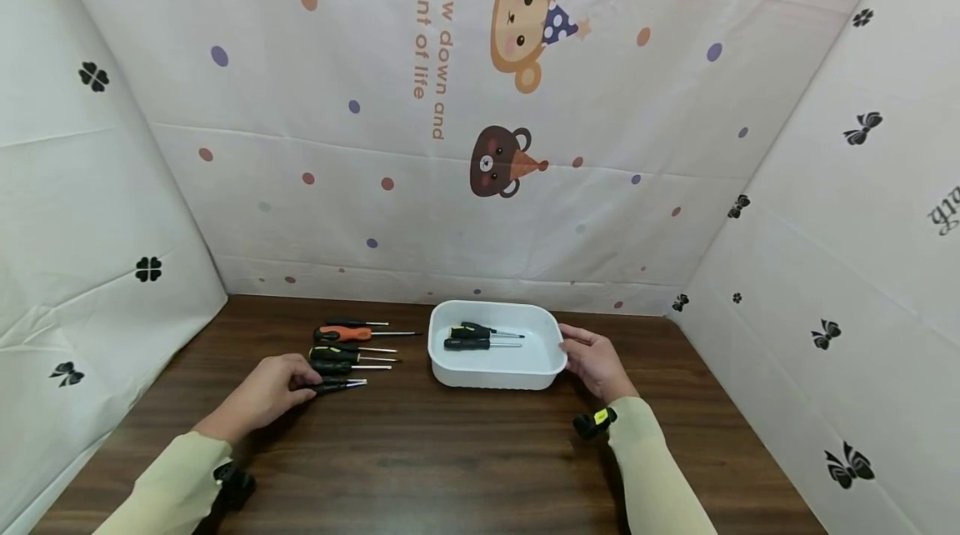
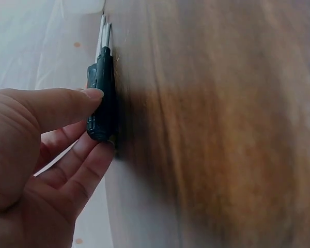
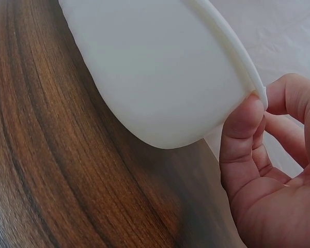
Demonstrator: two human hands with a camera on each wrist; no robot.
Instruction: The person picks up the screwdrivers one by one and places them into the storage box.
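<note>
My left hand (image 1: 270,392) is at the near end of a row of screwdrivers. Its thumb and fingers pinch the black handle of a screwdriver (image 2: 104,95), whose metal shaft points away from the hand. Beside that handle, in the left wrist view, lies another dark handle with its own shaft. My right hand (image 1: 596,362) pinches the rim of a white plastic tray (image 3: 168,121) at its right end, thumb on the outside. Inside the tray lie a black screwdriver (image 1: 468,344) and a black-and-yellow screwdriver (image 1: 463,332), tips to the right.
Several more screwdrivers lie in the row beyond my left hand, among them one with an orange handle (image 1: 352,333). A dark wooden table (image 1: 427,460) carries everything. White printed cloth (image 1: 360,210) rises behind the table and along both sides.
</note>
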